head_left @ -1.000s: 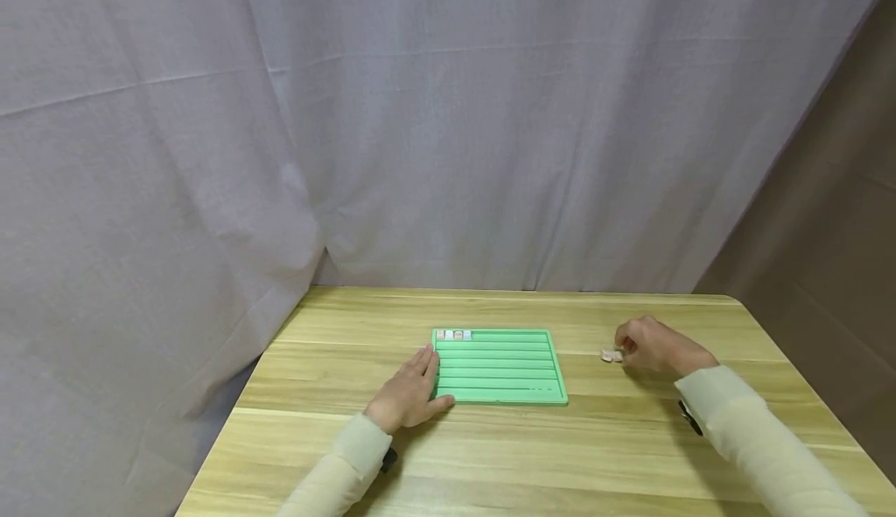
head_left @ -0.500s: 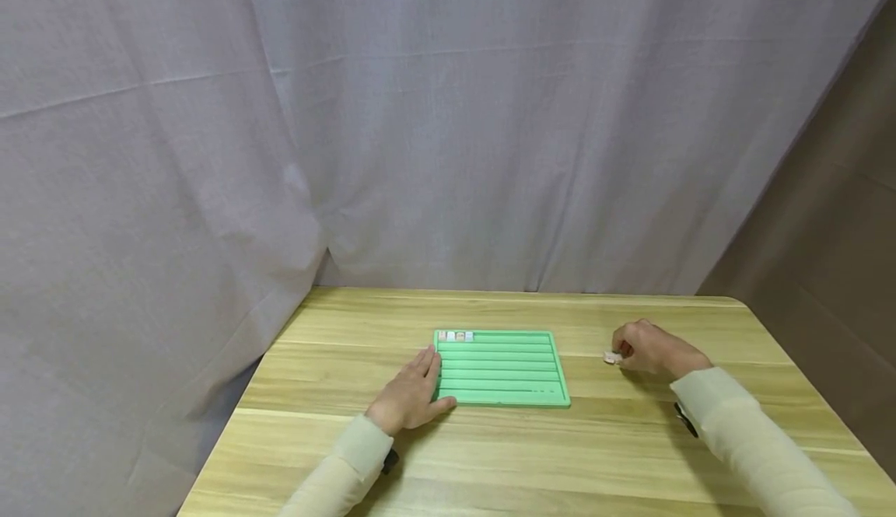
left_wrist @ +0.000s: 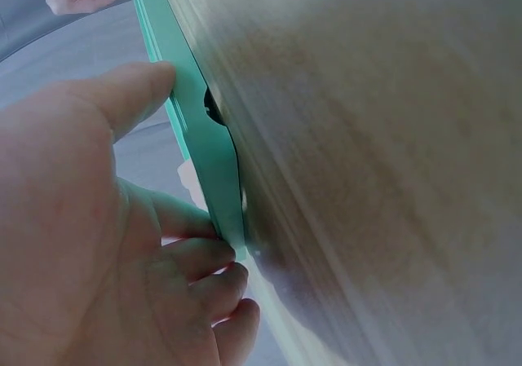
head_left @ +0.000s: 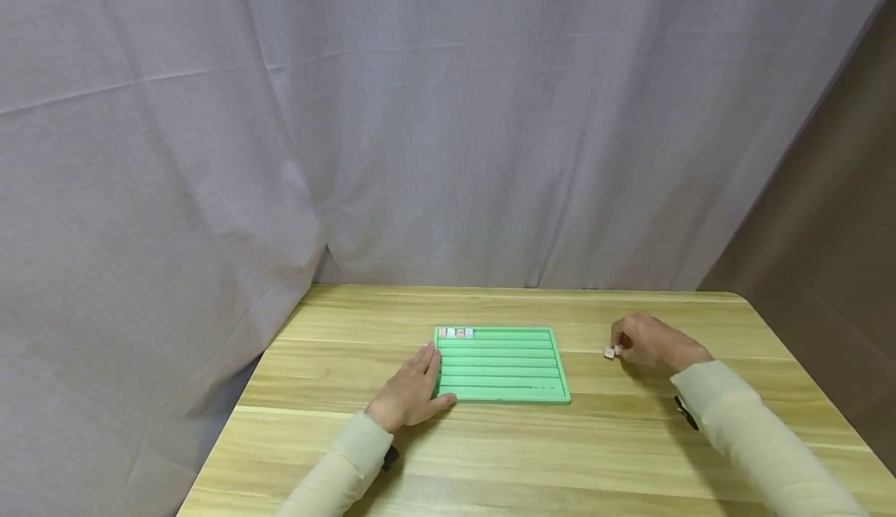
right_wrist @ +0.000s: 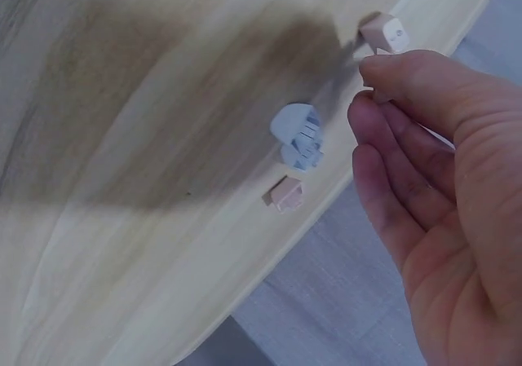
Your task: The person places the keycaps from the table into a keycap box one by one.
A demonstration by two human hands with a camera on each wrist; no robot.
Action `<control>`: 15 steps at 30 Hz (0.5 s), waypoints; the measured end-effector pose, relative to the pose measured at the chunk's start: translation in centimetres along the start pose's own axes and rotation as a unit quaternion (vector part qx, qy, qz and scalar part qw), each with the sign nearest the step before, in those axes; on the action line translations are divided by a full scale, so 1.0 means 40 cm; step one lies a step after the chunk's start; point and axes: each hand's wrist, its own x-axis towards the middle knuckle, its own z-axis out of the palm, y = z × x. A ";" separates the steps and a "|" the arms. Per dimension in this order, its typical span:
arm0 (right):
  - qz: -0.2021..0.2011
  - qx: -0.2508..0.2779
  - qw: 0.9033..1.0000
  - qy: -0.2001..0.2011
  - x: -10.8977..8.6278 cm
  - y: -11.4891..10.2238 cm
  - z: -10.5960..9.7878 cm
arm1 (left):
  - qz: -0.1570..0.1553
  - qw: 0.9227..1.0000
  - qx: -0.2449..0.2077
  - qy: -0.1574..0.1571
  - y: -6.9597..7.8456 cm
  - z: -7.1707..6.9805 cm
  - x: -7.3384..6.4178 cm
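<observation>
My left hand (head_left: 408, 394) lies against the left side of a green ridged tray (head_left: 500, 365), fingers fairly straight along the edge and thumb at its near corner. In the left wrist view, the thumb and fingertips touch the tray's side wall (left_wrist: 216, 166). Several small keycaps (head_left: 456, 333), beige and white, sit side by side in the tray's far left slot. To the right of the tray, my right hand (head_left: 651, 342) pinches a small pale keycap (head_left: 618, 350), mostly hidden by thumb and finger. Close to those fingertips a beige keycap (right_wrist: 386, 33) rests on the table.
In the right wrist view, whitish-blue keycaps (right_wrist: 298, 134) and a pinkish keycap (right_wrist: 287, 195) lie on the wooden table (head_left: 518, 455) beneath the hand. A grey curtain (head_left: 434, 151) hangs behind the table's far edge, with a brown drape (head_left: 826, 268) on the right.
The right hand stays in nearly the same place while its fingers shift a little. The beige keycap beside its fingertips has turned slightly. The left hand and tray hold still.
</observation>
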 end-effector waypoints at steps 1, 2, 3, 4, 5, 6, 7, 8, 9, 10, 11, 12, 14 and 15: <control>-0.003 -0.002 1.000 0.002 0.002 -0.002 -0.003 | 0.000 1.000 -0.001 0.000 0.000 -0.001 0.000; -0.004 -0.001 1.000 0.003 0.004 -0.006 -0.005 | 0.001 1.000 0.000 0.001 0.001 -0.001 0.000; -0.004 0.002 1.000 0.006 0.006 -0.009 -0.007 | 0.001 1.000 0.001 0.002 0.001 -0.001 0.001; -0.005 0.004 1.000 0.008 0.007 -0.012 -0.009 | 0.002 1.000 0.002 0.003 0.001 -0.001 0.001; -0.006 0.007 1.000 0.011 0.009 -0.016 -0.010 | 0.002 1.000 0.004 0.004 0.001 -0.001 0.001; -0.007 0.011 1.000 0.013 0.010 -0.019 -0.012 | 0.003 1.000 0.006 0.004 0.001 -0.001 0.001; -0.008 0.014 1.000 0.014 0.013 -0.023 -0.012 | 0.003 1.000 0.008 0.004 0.001 -0.001 0.001; -0.007 0.019 1.000 0.014 0.015 -0.028 -0.013 | 0.003 1.000 0.009 0.004 0.001 -0.001 0.001; -0.004 0.024 1.000 0.013 0.017 -0.032 -0.014 | 0.003 1.000 0.010 0.003 0.001 -0.001 0.001; -0.002 0.026 1.000 0.012 0.020 -0.036 -0.014 | 0.002 1.000 0.010 0.002 0.001 -0.001 0.001; 0.000 0.030 0.999 0.011 0.024 -0.040 -0.013 | 0.002 1.000 0.010 0.001 0.001 -0.001 0.001; 0.003 0.033 0.999 0.010 0.028 -0.044 -0.013 | 0.001 1.000 0.010 0.000 0.002 -0.001 0.001; 0.006 0.042 0.999 0.010 0.036 -0.053 -0.012 | 0.000 1.000 0.010 -0.001 0.002 -0.002 0.001; 0.004 0.049 0.999 0.011 0.041 -0.058 -0.012 | -0.001 1.000 0.009 -0.002 0.003 -0.002 0.001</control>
